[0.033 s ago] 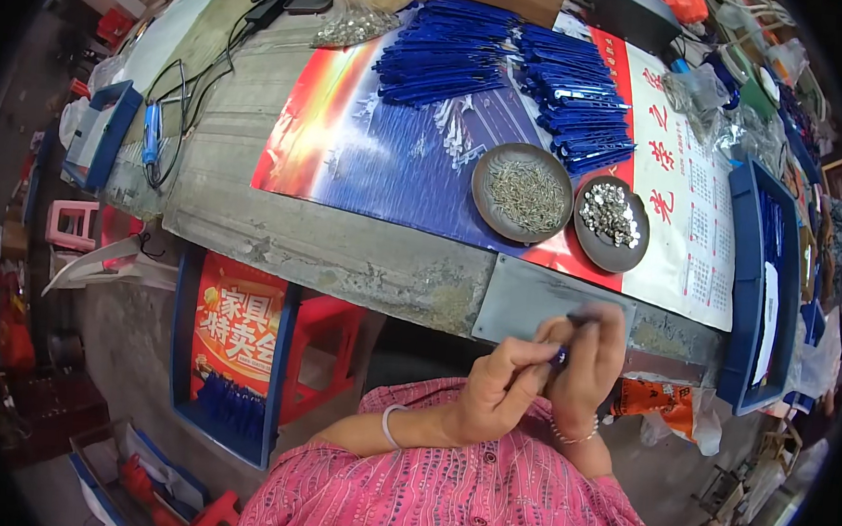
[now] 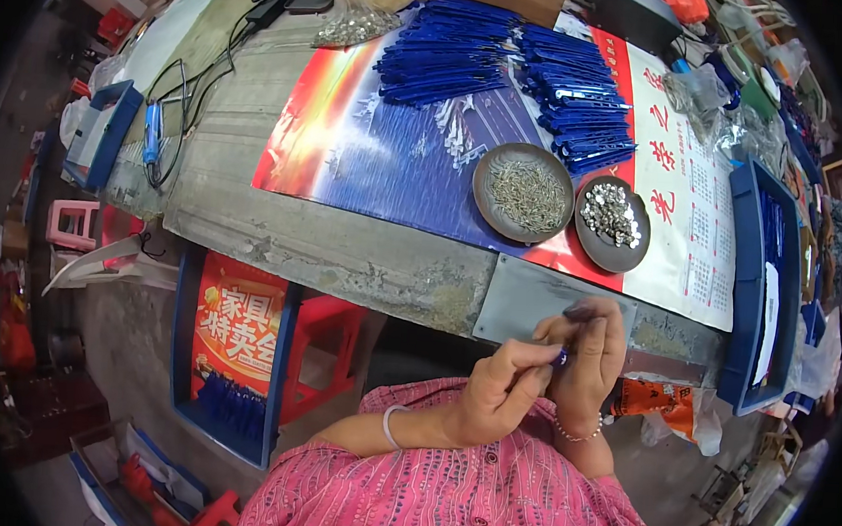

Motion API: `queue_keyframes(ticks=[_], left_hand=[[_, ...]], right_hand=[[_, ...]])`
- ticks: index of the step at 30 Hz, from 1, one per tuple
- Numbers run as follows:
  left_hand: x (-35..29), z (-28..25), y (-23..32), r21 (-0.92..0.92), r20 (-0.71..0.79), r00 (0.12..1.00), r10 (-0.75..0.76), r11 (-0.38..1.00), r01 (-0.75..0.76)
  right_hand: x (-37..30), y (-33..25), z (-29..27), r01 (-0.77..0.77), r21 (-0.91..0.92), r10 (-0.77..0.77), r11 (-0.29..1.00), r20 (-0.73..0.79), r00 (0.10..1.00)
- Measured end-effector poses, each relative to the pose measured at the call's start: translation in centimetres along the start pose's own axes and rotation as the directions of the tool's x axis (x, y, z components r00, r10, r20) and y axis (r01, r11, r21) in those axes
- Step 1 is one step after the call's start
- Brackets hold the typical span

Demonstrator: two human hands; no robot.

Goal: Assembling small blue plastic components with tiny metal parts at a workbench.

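My left hand [image 2: 502,391] comes in over the pink patterned shirt, with thumb and forefinger pinched on a small dark blue piece [image 2: 561,357]. Only its end shows between the hands, so its full shape is hidden. Pressed close on the other side is my right hand [image 2: 591,358], its fingers bent and closed about the same piece. Both hands are in front of the table edge, near a grey metal plate [image 2: 525,293]. Beyond them stand a round dish [image 2: 480,204] of small metal pins and a second dish [image 2: 602,259] of shiny silvery discs.
Bundles of thin blue strips [image 2: 448,53] lie on a printed poster [image 2: 351,153] on the worn table [image 2: 363,269]. A blue tray [image 2: 743,273] stands at right, another blue tray [image 2: 284,370] at lower left beside a red stool [image 2: 324,353]. A blue-handled tool [image 2: 151,131] trails a cable.
The fingers of my right hand have shifted slightly, and the blue piece has turned a little between the hands. My left hand stays nearly in place.
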State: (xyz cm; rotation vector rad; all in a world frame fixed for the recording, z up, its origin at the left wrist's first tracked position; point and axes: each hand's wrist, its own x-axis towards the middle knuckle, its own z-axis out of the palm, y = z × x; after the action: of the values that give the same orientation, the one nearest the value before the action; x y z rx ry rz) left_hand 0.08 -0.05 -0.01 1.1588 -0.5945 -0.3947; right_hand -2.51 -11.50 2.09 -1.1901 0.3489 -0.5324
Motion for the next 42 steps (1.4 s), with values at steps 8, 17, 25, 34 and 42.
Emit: queue_keyframes(ticks=[8, 17, 25, 34, 42], left_hand=[[0.1, -0.2, 0.2, 0.068, -0.068, 0.992, 0.103, 0.993, -0.098], [-0.8, -0.1, -0.3, -0.114, -0.095, 0.995, -0.025, 0.993, 0.014], [-0.1, -0.2, 0.2, -0.155, -0.133, 0.991, -0.033, 0.988, 0.013], [-1.0, -0.3, -1.6, -0.133, -0.111, 0.990, -0.086, 0.989, 0.070], [-1.0, -0.6, -1.3, -0.179, -0.128, 0.989, -0.069, 0.983, 0.046]], right_hand=[[0.3, 0.8, -1.1, 0.643, -0.564, -0.513, 0.518, 0.397, 0.761], [-0.9, -0.3, 0.1, 0.095, -0.475, -0.029, 0.875, 0.146, 0.989], [-0.2, 1.1, 0.0, 0.530, -0.582, -0.448, 0.617, 0.295, 0.844], [-1.2, 0.8, -0.1, 0.268, -0.716, -0.132, 0.644, 0.241, 0.961], [-1.1, 0.9, -0.9, 0.351, -0.547, -0.229, 0.760, 0.280, 0.932]])
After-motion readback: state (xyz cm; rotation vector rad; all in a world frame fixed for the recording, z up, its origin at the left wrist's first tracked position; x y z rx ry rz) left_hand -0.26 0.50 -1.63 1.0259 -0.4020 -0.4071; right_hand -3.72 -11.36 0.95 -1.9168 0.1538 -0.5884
